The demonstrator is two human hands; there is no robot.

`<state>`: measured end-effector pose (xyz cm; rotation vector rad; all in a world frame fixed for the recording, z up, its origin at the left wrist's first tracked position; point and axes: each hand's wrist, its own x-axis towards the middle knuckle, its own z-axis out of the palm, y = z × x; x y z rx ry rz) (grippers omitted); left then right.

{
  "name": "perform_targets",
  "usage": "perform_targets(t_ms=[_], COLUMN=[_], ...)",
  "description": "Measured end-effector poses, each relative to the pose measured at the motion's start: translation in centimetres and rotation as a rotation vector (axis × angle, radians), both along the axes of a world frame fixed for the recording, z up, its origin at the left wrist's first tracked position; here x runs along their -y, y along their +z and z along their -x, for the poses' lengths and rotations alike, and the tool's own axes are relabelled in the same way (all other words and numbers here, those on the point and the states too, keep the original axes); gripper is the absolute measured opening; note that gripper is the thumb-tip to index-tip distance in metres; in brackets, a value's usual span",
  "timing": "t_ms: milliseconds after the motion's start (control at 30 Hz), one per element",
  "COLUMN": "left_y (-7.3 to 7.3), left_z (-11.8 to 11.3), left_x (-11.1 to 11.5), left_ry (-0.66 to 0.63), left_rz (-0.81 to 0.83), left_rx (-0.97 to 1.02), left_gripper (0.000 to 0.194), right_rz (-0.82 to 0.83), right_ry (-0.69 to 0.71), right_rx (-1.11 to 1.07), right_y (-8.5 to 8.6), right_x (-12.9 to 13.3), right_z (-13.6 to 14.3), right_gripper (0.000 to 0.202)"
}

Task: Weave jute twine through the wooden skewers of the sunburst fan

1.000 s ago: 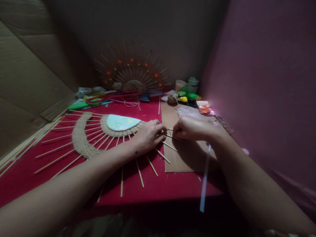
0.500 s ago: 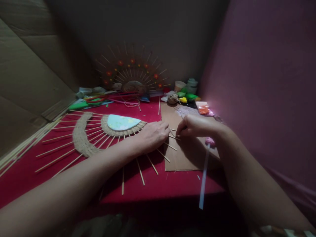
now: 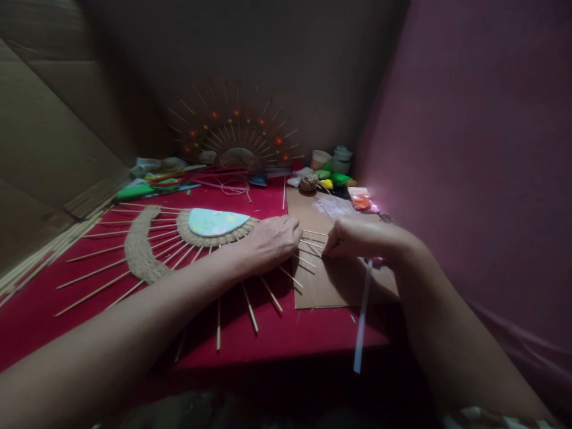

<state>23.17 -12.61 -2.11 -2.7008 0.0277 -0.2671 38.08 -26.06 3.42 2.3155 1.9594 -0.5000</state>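
Observation:
A half-round fan of thin sticks lies on the red cloth, with a woven band (image 3: 143, 250) across the sticks and a pale blue patterned half circle (image 3: 218, 222) at its centre. My left hand (image 3: 279, 238) rests over the right part of the fan, fingers curled down; what they press or grip is hidden. Over the cardboard sheet (image 3: 313, 295), my right hand (image 3: 342, 238) is closed in a pinch at the tips of the right-hand sticks (image 3: 313, 243). Whatever lies between its fingertips is too small to make out.
A translucent glue stick (image 3: 363, 322) points toward the front edge. Behind stand a finished fan with orange flowers (image 3: 236, 128), a cup (image 3: 320, 158), a twine ball (image 3: 308, 182) and coloured packets (image 3: 341, 179). Red-handled scissors (image 3: 167, 180) lie back left; long sticks (image 3: 49, 253) line the left side.
My right hand has shifted slightly down and away from my left hand, near the stick tips. The whole view has moved slightly, and my left hand stays over the fan.

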Motion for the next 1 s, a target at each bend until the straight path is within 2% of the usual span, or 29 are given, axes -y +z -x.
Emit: perform_targets(t_ms=[133, 233, 300, 400, 500, 600, 700, 767, 867, 900, 1000], left_y=[0.1, 0.0, -0.1, -0.1, 0.1, 0.3, 0.5, 0.6, 0.8, 0.8, 0.8], left_z=[-0.1, -0.1, 0.1, 0.4, 0.7, 1.0, 1.3, 1.4, 1.4, 1.4, 1.5], left_x=[-0.1, -0.1, -0.2, -0.7, -1.6, -2.2, -2.2, -2.0, -1.8, -1.8, -2.1], left_ry=[0.064, 0.119, 0.096, 0.033, 0.066, 0.116, 0.162, 0.187, 0.261, 0.283, 0.292], left_rz=[0.072, 0.23, 0.413, 0.789, 1.054, 1.068, 0.914, 0.841, 0.843, 0.862, 0.949], left_rx=[-0.02, -0.002, 0.064, 0.153, 0.203, 0.237, 0.223, 0.191, 0.169, 0.165, 0.141], left_gripper=[0.023, 0.022, 0.019, 0.018, 0.014, 0.016, 0.016, 0.016, 0.016, 0.016, 0.017], right_rz=[-0.025, -0.139, -0.274, -0.451, -0.582, -0.769, -0.963, -0.869, -0.454, -0.372, -0.378], right_ry=[0.009, 0.094, 0.149, 0.198, 0.18, 0.151, 0.119, 0.083, 0.0, -0.026, -0.018], right_rx=[-0.059, -0.047, 0.021, 0.085, 0.04, 0.068, 0.2, 0.217, 0.194, 0.187, 0.081], right_y=[-0.3, -0.4, -0.3, -0.4, -1.2, -2.0, -1.9, -1.7, -2.2, -2.6, -4.3], right_x=[0.6, 0.1, -0.6, -2.2, -3.8, -4.4, -3.9, -3.3, -3.0, -3.2, -4.3], right_z=[0.9, 1.5, 1.7, 1.7, 1.2, 1.0, 1.2, 1.4, 1.1, 0.9, 0.3], right_gripper=[0.025, 0.024, 0.023, 0.019, 0.018, 0.019, 0.022, 0.022, 0.023, 0.023, 0.025])
